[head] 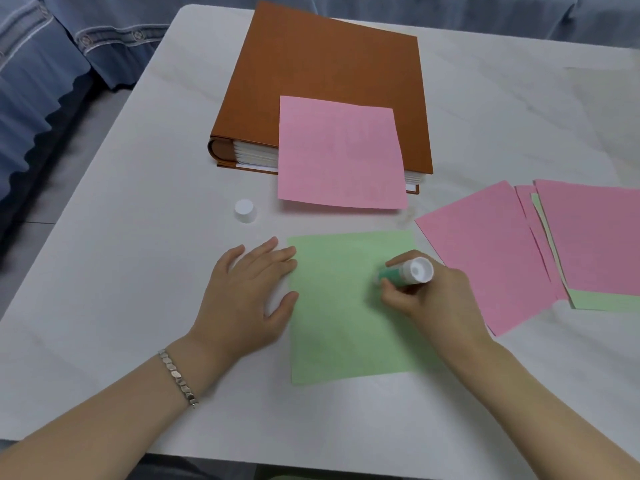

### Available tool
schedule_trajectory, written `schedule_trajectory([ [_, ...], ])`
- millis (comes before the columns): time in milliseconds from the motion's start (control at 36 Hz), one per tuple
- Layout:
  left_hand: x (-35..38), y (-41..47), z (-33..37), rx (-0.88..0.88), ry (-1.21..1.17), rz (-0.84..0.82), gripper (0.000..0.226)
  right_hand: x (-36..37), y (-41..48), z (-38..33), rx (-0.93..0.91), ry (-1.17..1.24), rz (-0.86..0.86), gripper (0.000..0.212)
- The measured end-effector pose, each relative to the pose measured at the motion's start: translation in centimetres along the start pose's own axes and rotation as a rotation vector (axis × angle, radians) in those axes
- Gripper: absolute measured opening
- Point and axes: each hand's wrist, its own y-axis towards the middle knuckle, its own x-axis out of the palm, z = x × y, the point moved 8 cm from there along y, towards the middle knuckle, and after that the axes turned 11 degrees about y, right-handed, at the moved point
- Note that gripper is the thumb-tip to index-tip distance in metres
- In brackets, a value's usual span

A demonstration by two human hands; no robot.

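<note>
You are in the gluing stage, by the look of it. On the pale, marble-veined worktop (138, 237) the thick brown album (311, 71) lies closed, its cover cloth-like. The fanned pile of pink and green sheets (588, 244) at your right waits, so most of the work seems left. 1 pink sheet (339, 154) rests on the album's cover and overhangs its near edge; whether it is stuck cannot be told. The green sheet (339, 334) lies flat before you, thin, matte and square-cornered. Your left hand (242, 292) lies flat with straight fingers, fingertips on the sheet's left edge. Your right hand (440, 299) has its grip curled round the glue stick (408, 273), a smooth plastic cylinder, tip down on the green paper. Its small white cap (245, 211) stands apart, left of the pink sheet.
</note>
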Motion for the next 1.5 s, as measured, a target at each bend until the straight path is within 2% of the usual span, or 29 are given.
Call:
schedule_trajectory([
  [194,0.0,0.0,0.0,0.001,0.000,0.002,0.038,-3.3,0.3,1.2,0.008,-0.038,0.095,0.013],
  [417,0.2,0.0,-0.2,-0.009,-0.006,-0.013,0.038,-5.0,-0.1,0.1,-0.019,0.038,0.200,0.019],
  [528,0.3,-0.1,-0.1,-0.013,-0.004,-0.029,0.039,-3.0,-0.8,-0.3,-0.029,0.075,0.126,0.019],
  [750,0.3,0.0,-0.2,-0.011,0.003,-0.036,0.040,-0.3,-0.6,0.8,0.013,-0.026,-0.020,0.010],
  [1194,0.4,-0.1,-0.1,0.000,0.025,-0.031,0.041,-5.2,-1.1,1.7,0.041,-0.111,0.166,0.013],
  [1306,0.3,-0.2,-0.5,-0.047,-0.010,-0.036,0.044,-5.9,-1.6,1.2,0.018,-0.082,0.229,0.013],
  [1500,0.1,-0.2,-0.5,-0.032,-0.046,0.026,0.033,-2.6,-1.2,0.4,-0.013,0.002,0.107,0.015],
])
